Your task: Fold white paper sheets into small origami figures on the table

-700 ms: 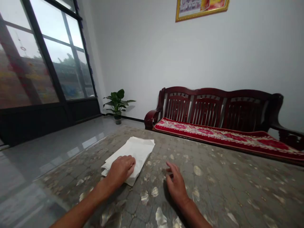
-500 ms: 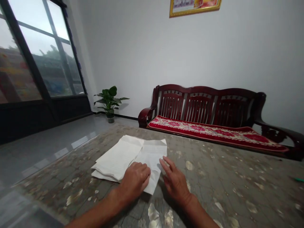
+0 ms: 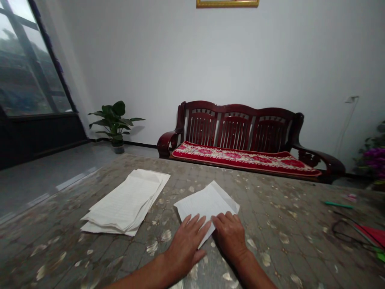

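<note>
Left hand [image 3: 186, 245] and right hand [image 3: 230, 237] lie open on paper sheet [image 3: 204, 206] atop floral cloth [image 3: 285, 216], sofa [image 3: 234, 130] beyond.

Before us: table [image 3: 270, 208], stack of paper [image 3: 123, 202] on its left part, single sheet [image 3: 204, 204] to right of stack, near but apart. Left hand [image 3: 186, 243] and right hand [image 3: 230, 237] rest side by side on sheet's near edge. Pen [image 3: 338, 205] lies at table's far right. Behind table: sofa [image 3: 234, 124], cushion [image 3: 240, 158] on seat, framed picture [image 3: 227, 3] on wall [image 3: 300, 52] above. Potted plant [image 3: 114, 122] stands on floor [image 3: 45, 168] left of sofa; window [image 3: 30, 60] further left.
</note>
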`<control>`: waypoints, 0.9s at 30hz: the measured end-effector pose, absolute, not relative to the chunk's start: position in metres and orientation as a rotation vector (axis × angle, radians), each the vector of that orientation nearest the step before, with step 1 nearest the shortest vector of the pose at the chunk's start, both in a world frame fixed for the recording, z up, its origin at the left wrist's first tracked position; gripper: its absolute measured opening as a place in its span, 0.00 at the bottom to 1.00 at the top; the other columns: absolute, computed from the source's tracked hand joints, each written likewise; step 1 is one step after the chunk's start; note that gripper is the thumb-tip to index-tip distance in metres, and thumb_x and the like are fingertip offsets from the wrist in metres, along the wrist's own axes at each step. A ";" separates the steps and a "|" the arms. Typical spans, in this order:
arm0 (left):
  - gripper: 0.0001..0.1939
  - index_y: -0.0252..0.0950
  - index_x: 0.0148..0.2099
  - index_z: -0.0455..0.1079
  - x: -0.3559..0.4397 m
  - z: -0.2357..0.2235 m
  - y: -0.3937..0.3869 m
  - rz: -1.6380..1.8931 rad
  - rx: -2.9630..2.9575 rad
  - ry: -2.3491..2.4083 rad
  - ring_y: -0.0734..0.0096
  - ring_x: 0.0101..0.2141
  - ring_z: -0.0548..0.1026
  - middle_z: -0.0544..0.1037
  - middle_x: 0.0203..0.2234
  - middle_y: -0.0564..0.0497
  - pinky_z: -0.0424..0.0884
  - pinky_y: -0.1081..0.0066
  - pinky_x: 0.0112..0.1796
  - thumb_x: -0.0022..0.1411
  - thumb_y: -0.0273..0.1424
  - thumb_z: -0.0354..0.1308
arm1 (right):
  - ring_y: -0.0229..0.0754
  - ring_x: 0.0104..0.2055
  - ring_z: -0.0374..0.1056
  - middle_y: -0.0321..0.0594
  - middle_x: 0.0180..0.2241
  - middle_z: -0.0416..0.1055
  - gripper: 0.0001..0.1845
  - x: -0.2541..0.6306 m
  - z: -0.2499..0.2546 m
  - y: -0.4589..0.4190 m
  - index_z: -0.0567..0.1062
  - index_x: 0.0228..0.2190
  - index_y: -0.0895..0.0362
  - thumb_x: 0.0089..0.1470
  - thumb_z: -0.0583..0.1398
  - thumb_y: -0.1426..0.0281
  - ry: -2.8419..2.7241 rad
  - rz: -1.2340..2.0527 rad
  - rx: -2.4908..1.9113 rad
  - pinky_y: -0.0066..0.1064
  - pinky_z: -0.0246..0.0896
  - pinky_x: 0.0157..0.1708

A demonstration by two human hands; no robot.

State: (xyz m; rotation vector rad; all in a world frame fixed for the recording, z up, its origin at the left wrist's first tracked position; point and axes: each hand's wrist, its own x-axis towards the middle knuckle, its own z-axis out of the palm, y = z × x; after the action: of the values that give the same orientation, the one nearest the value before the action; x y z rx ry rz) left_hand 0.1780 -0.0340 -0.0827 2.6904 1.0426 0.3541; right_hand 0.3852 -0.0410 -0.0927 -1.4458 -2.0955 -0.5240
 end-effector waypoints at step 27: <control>0.21 0.38 0.25 0.61 0.147 -0.085 0.059 0.675 2.128 1.343 0.68 0.28 0.68 0.69 0.22 0.55 0.61 0.72 0.31 0.65 0.44 0.42 | 0.41 0.29 0.67 0.35 0.24 0.72 0.22 0.486 -0.089 -0.005 0.77 0.27 0.59 0.51 0.58 0.51 -1.634 0.822 -1.398 0.29 0.62 0.30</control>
State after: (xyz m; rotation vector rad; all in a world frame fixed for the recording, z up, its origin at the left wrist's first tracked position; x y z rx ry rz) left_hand 0.1466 0.0592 -0.0847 2.1276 1.3430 0.6749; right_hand 0.4860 -0.0046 -0.0894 -1.3984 -1.6341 0.8215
